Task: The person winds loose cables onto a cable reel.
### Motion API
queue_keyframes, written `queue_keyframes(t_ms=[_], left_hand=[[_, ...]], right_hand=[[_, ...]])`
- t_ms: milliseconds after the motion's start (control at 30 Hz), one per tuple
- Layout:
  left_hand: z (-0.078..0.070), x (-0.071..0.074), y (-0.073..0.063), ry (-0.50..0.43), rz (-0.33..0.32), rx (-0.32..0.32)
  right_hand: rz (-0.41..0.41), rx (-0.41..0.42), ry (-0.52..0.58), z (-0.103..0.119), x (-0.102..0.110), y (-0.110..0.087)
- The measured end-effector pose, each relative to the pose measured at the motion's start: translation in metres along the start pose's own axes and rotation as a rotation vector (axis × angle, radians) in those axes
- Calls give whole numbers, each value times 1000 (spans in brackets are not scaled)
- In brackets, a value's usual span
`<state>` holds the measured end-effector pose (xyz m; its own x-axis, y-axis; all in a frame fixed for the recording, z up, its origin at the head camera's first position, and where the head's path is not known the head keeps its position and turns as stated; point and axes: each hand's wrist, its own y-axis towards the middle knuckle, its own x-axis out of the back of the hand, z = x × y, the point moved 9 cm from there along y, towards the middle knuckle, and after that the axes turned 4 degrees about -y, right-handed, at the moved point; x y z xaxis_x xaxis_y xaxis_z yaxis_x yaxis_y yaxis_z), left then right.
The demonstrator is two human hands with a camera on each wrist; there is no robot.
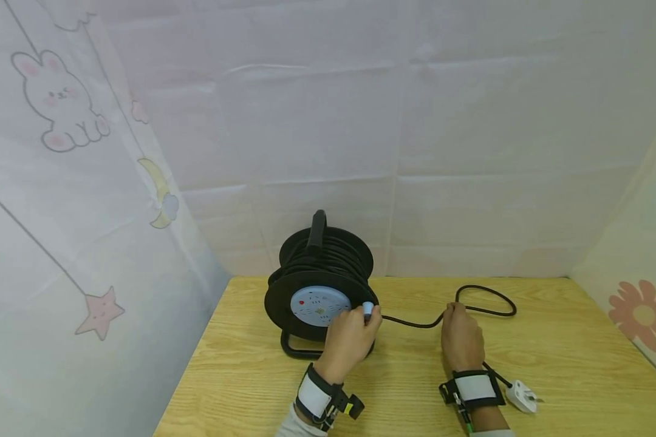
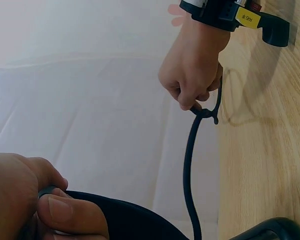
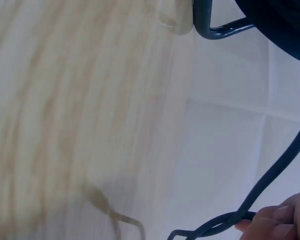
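Observation:
A black cable reel (image 1: pixel 330 258) with a pale blue socket face (image 1: pixel 319 306) stands on a wooden table. My left hand (image 1: pixel 345 340) grips the light blue crank knob (image 1: pixel 367 308) at the right edge of its front disc. To the right, my right hand (image 1: pixel 463 340) pinches the black cable (image 1: pixel 410 323) that runs out from the drum. Beyond those fingers the cable bends into a loop and comes back under the wrist to a white plug (image 1: pixel 522 396) on the table. In the left wrist view, the cable (image 2: pixel 190 175) hangs in a curve below the right hand (image 2: pixel 195 70).
The reel has a black carrying handle (image 1: pixel 316 233) on top and a tubular stand (image 1: pixel 300 352) below. A pale fabric backdrop (image 1: pixel 470 152) rises behind the table (image 1: pixel 240 376), with printed fabric on both sides. Each wrist wears a strapped camera band.

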<state>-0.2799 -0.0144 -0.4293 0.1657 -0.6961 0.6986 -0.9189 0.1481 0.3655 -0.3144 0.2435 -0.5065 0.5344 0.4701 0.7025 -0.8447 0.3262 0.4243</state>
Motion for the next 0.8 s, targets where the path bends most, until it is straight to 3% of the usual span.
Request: queue_keyframes(t_ms=[133, 433, 533, 633, 800], left_hand=[[2, -2, -1, -5, 7, 12], [14, -15, -2, 0, -61, -47], [6, -9, -4, -14, -52, -61], [1, -5, -6, -33, -10, -32], [8, -12, -6, -32, 14, -3]], right_hand=[[-8, 3, 12, 2, 2, 1], [-27, 18, 40, 6, 5, 1], [-36, 33, 52, 8, 6, 2], [-45, 49, 65, 11, 8, 3], [-81, 101, 91, 18, 13, 2]])
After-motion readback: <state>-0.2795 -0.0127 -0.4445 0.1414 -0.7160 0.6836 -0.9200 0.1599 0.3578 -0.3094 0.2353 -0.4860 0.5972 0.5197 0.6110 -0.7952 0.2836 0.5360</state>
